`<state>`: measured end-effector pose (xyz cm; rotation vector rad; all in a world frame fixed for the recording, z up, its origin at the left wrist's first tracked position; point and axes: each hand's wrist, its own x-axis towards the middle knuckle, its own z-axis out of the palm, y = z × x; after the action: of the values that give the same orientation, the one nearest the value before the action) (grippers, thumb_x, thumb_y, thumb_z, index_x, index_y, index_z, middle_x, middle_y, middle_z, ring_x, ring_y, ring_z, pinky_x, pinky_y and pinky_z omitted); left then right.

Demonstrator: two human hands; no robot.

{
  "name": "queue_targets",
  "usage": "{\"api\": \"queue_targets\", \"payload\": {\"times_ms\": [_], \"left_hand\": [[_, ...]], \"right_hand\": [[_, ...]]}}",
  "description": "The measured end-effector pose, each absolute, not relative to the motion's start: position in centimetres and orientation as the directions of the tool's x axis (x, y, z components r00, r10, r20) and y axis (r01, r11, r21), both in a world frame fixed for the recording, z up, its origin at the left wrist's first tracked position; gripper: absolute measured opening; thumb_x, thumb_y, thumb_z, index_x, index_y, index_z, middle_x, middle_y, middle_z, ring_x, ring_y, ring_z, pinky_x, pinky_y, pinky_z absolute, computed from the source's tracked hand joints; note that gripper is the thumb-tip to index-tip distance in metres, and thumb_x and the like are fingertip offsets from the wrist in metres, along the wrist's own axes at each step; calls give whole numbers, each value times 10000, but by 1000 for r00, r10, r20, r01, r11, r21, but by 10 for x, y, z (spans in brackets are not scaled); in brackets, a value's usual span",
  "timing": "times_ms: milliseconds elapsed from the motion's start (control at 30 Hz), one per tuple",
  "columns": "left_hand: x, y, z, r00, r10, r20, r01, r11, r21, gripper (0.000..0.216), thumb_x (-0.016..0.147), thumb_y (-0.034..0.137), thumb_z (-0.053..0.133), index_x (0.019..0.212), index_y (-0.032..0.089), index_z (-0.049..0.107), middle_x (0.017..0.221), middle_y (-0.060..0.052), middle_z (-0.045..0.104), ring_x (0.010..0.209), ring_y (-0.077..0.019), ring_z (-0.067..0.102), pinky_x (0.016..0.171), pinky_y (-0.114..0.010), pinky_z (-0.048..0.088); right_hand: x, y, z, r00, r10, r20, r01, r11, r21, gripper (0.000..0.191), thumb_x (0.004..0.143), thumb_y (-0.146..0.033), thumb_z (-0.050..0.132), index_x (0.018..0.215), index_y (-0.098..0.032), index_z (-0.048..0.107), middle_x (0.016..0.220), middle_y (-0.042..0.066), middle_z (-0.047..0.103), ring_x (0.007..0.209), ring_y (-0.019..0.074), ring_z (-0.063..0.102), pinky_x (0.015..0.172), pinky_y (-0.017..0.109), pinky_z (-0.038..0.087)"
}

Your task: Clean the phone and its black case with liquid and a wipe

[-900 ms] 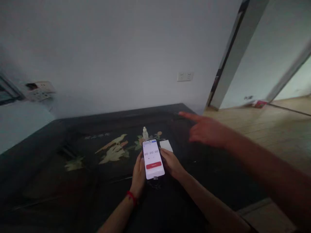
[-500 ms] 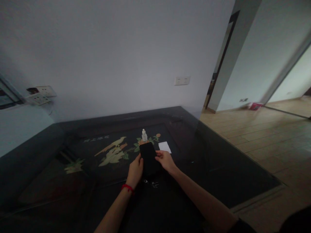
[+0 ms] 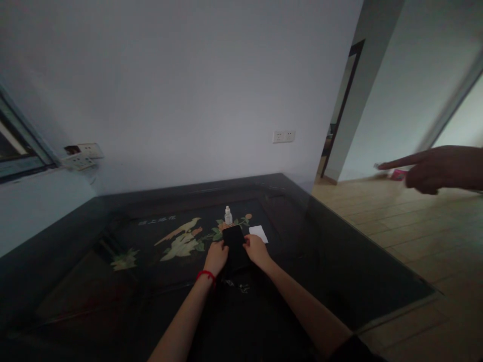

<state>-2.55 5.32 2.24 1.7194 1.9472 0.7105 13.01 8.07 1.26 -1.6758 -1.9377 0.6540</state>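
A dark, flat phone (image 3: pixel 235 246) with rounded corners is held between my two hands, its face plain black. My left hand (image 3: pixel 217 257), with a red cord on the wrist, grips its left edge. On its right edge, the fingers of my right hand (image 3: pixel 257 249) are closed. Just beyond the phone stands a small white bottle (image 3: pixel 228 216) with a narrow cap. A folded white cloth or paper (image 3: pixel 258 233) lies to the right of the phone, close to my right hand.
The dark glossy table (image 3: pixel 320 241) carries a bird-and-flower picture (image 3: pixel 183 241). Another person's pointing hand (image 3: pixel 433 168) reaches in from the right. Wall sockets (image 3: pixel 284 137) sit above the table's far edge. Wooden floor (image 3: pixel 373 211) lies at right.
Another person's hand has come into view at the right, finger pointing left. The view has shifted slightly. Both my hands still hold the phone.
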Motion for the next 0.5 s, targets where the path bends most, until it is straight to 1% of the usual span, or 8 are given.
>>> {"api": "queue_targets", "payload": {"times_ms": [100, 200, 300, 367, 467, 500], "left_hand": [[-24, 56, 23, -124, 992, -5, 776, 100, 622, 302, 797, 147, 429, 993, 129, 658, 944, -124, 679, 925, -203, 616, 826, -278, 427], [-26, 53, 22, -135, 991, -17, 784, 117, 610, 317, 806, 167, 436, 1060, 137, 623, 926, -105, 682, 881, -190, 625, 785, -270, 433], [-39, 45, 26, -158, 987, -20, 785, 138, 603, 329, 830, 229, 440, 1117, 161, 587, 940, -90, 682, 858, -189, 628, 752, -273, 433], [-52, 39, 32, -175, 984, -17, 786, 150, 600, 290, 839, 287, 442, 1056, 192, 610, 947, -84, 683, 847, -202, 626, 729, -285, 431], [-65, 33, 41, -198, 980, -4, 784, 161, 599, 243, 850, 324, 413, 898, 225, 630, 831, -49, 676, 746, -192, 616, 686, -290, 430], [-66, 32, 43, -207, 978, 11, 760, 154, 632, 223, 844, 316, 423, 860, 226, 627, 785, -38, 664, 723, -189, 609, 694, -295, 433]], "right_hand": [[129, 82, 14, -120, 991, 54, 774, 128, -620, 285, 767, -126, 583, 1036, -131, 675, 988, 129, 682, 950, 225, 624, 822, 283, 431], [134, 81, 18, -136, 989, 65, 772, 147, -618, 277, 783, -128, 554, 1028, -124, 683, 1000, 133, 683, 958, 223, 624, 819, 275, 431], [151, 78, 23, -174, 981, 82, 751, 186, -633, 240, 810, -171, 527, 969, -172, 707, 975, 90, 701, 914, 193, 639, 778, 246, 438], [165, 77, 25, -186, 979, 85, 741, 197, -642, 212, 821, -220, 524, 892, -192, 721, 896, 66, 717, 837, 185, 654, 726, 242, 445], [181, 79, 25, -170, 981, 97, 723, 191, -664, 207, 813, -232, 523, 831, -180, 723, 828, 71, 721, 770, 192, 660, 688, 255, 453], [182, 79, 23, -166, 979, 116, 705, 200, -681, 209, 809, -220, 519, 836, -176, 721, 830, 74, 721, 772, 193, 661, 699, 262, 459]]}}
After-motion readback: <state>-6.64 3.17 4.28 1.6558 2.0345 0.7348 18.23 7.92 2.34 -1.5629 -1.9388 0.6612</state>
